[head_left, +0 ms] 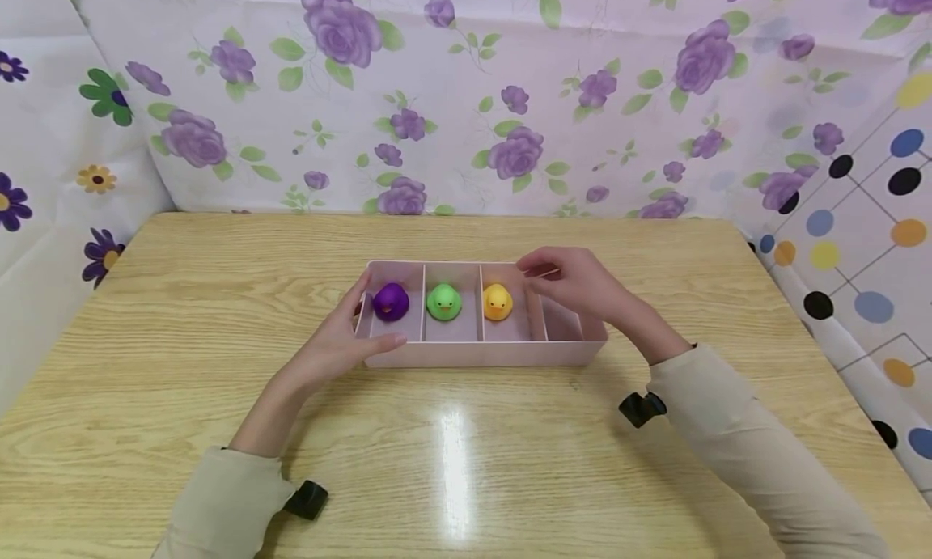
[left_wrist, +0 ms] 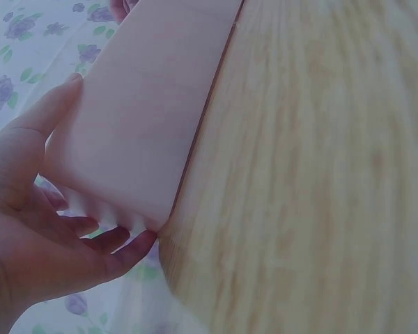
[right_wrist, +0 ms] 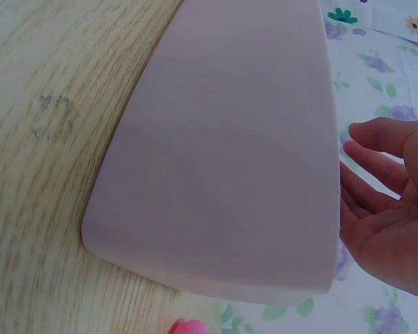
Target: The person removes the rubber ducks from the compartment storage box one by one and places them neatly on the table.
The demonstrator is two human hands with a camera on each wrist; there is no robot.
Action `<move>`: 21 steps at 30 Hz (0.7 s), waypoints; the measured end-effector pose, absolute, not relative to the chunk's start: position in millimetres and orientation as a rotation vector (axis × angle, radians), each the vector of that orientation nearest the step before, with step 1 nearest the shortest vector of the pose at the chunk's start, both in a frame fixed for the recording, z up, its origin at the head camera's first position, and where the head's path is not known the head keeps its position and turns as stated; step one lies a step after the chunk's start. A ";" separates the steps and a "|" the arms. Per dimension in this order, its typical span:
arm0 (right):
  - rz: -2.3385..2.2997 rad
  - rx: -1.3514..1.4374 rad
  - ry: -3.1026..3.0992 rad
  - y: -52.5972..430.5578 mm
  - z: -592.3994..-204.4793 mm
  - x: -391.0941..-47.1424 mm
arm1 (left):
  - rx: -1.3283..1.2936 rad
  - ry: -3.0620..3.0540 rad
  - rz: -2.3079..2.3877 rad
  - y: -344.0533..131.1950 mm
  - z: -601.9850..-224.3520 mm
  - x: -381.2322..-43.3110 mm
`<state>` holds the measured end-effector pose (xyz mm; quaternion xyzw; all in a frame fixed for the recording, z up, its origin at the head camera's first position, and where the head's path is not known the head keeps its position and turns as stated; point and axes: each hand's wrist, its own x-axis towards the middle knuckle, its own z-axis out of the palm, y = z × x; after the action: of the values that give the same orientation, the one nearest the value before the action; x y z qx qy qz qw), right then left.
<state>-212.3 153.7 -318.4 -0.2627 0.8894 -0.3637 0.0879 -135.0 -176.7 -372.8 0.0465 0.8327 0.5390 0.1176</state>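
A long pale pink divided box (head_left: 480, 354) lies on the wooden table. Three toy ducks sit in separate compartments: a purple duck (head_left: 391, 302) at the left, a green duck (head_left: 444, 302) beside it, then a yellow duck (head_left: 497, 302). My left hand (head_left: 328, 349) grips the box's left end, thumb over the front rim and fingers along the end wall. My right hand (head_left: 582, 284) hovers over the right-hand compartments with loosely bent fingers, fingertips by the back rim. Nothing shows between its fingers; it partly hides the rightmost compartment.
In the right wrist view, a small bright pink object (right_wrist: 188, 327) shows beyond the box's right end, cut off by the frame. The wooden table (head_left: 218, 300) extends around the box. Flowered cloth (head_left: 437, 98) hangs behind it, dotted cloth (head_left: 874, 243) at the right.
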 end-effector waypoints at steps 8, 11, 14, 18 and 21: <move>-1.080 -0.773 2.610 143.5 -322.0 -212.9 | 0.143 2.443 1.578 -176.2 -372.6 -135.0; -1.070 -0.766 2.605 139.5 -322.7 -212.6 | 0.147 2.444 1.579 -176.5 -372.8 -134.8; -1.049 -0.758 2.607 135.6 -323.0 -212.2 | 0.150 2.446 1.578 -176.7 -373.0 -134.7; -1.011 -0.750 2.616 130.8 -322.9 -211.5 | 0.156 2.449 1.575 -176.5 -372.8 -134.7; -0.990 -0.764 2.609 127.1 -322.8 -211.2 | 0.153 2.449 1.568 -176.2 -371.8 -134.5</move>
<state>-211.2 127.1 -322.8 -0.2620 0.8948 -0.3396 0.1240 -134.5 -176.2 -371.8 0.0521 0.8355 0.5350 0.1145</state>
